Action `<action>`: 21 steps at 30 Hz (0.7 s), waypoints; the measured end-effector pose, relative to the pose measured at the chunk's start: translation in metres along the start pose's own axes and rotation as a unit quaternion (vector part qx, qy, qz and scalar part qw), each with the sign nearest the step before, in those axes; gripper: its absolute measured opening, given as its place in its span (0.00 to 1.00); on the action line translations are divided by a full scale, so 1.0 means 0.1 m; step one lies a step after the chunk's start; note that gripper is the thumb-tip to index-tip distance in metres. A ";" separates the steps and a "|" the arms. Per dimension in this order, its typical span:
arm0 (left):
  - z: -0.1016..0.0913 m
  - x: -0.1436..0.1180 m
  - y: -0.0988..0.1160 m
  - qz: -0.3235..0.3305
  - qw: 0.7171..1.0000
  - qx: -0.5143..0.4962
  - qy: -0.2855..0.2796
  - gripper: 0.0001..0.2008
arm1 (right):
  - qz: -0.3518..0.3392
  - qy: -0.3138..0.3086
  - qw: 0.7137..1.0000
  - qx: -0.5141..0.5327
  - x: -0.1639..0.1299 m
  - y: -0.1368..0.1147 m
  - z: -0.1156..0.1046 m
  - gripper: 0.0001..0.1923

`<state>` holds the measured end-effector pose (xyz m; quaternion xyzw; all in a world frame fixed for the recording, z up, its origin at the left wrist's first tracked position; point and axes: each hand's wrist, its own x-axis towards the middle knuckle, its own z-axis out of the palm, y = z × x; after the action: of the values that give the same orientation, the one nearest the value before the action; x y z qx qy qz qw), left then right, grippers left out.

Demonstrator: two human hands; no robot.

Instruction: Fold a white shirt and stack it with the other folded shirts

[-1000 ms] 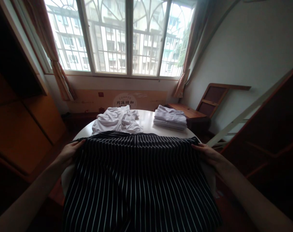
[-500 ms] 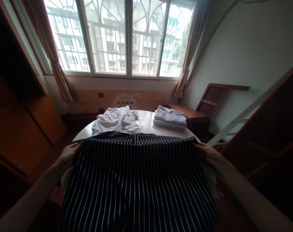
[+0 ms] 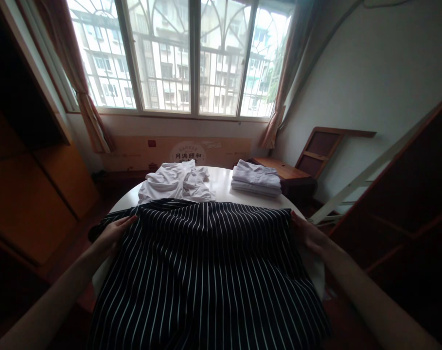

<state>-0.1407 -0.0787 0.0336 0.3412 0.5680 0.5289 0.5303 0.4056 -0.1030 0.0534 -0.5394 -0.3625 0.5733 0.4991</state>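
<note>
A black cloth with thin white stripes is spread over the near half of a round white table, filling the lower centre of the frame. Its left edge is pressed by the left hand, fingers laid nearly flat. Its right edge is gripped by the right hand, fingers curled. Beyond, a rumpled white garment and a folded white stack are seen at mid-frame.

Showing on the cardboard panel leaning under the window: a round emblem with Chinese characters, reading roughly 月满颐和, too blurred for certainty. Sitting left of it, a small red mark, unreadable. Showing no other legible text anywhere.
</note>
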 end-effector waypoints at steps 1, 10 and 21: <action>-0.01 0.00 -0.02 -0.013 1.000 0.015 0.009 0.09 | 0.025 -0.006 1.000 -0.002 0.00 0.04 -0.02 0.05; -0.16 0.04 -0.10 -0.014 0.998 0.034 0.045 0.04 | 0.012 0.026 0.997 -0.068 -0.06 0.17 -0.16 0.07; -0.18 -0.08 0.01 -0.002 0.992 0.090 0.087 0.02 | -0.055 0.050 0.996 -0.047 -0.03 0.16 -0.19 0.12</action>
<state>-0.1566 -0.0899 0.0347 0.3392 0.6581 0.5023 0.4467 0.4206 -0.1119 0.0359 -0.5693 -0.3927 0.4994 0.5218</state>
